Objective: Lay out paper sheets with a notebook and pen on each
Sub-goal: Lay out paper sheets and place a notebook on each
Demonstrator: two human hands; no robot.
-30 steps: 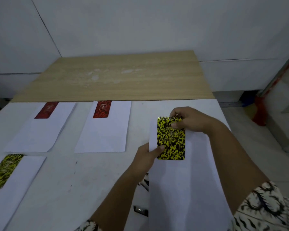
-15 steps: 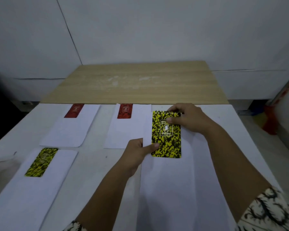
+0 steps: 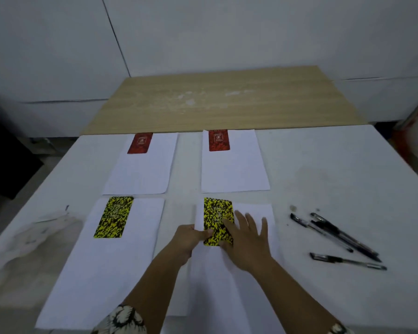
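Yellow-black notebook (image 3: 217,214): lies at the top left corner of the near right sheet (image 3: 253,213), under both hands.
Left hand (image 3: 191,239): thumb curled onto the notebook's lower left edge, pinching it with the sheet.
Right hand (image 3: 247,239): fingers straight and spread, flat across the notebook's lower right part.
Pens (image 3: 336,235): on the white table (image 3: 323,169), well right of the sheet.

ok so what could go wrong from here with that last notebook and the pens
1. The near-right sheet overlaps the near-left sheet; sliding the yellow notebook with the left hand and right hand could drag both askew.
2. The pens lie loose and angled beside the sheet; they might roll when one is picked up.
3. No sheet has a pen yet.
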